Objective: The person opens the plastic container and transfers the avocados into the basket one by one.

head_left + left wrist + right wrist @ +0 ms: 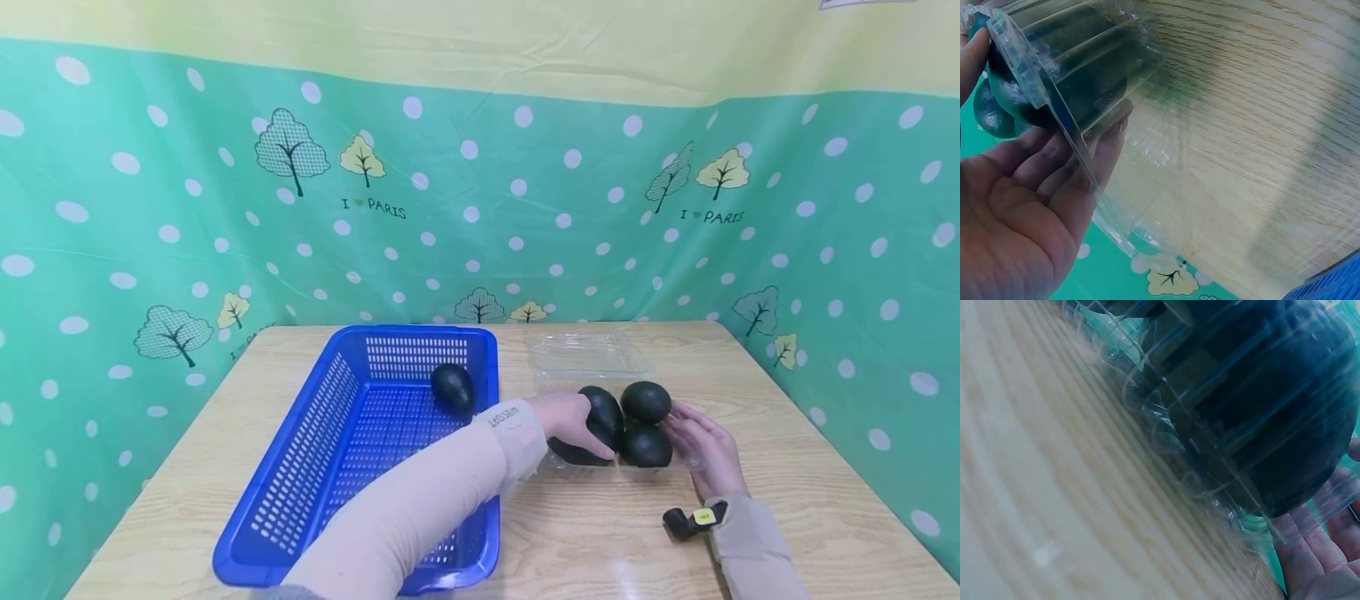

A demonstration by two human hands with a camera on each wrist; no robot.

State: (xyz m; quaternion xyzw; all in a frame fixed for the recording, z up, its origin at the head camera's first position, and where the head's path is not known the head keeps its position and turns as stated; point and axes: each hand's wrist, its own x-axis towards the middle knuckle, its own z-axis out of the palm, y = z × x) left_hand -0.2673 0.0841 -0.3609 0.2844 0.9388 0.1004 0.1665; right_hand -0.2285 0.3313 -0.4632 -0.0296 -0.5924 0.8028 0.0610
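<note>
My left hand (pixel 570 421) reaches across to a clear plastic clamshell box (pixel 1094 162) and grips a dark avocado (pixel 603 412) at its left side, thumb in front. Two more avocados, a back one (pixel 646 402) and a front one (pixel 647 447), sit in the box's right part. At the box's right end my right hand (pixel 708 450) holds the plastic edge, fingers against the side close to a dark avocado (pixel 1260 406). The box's transparent lid (pixel 588 354) lies folded back behind. Part of the left-side fruit is hidden by my left hand.
A blue perforated basket (pixel 281 467) stands on the left, with one avocado (pixel 452 388) at its back right. My left forearm crosses over its right wall. Beneath everything is a wooden table (pixel 600 542), with a patterned green curtain (pixel 420 250) behind.
</note>
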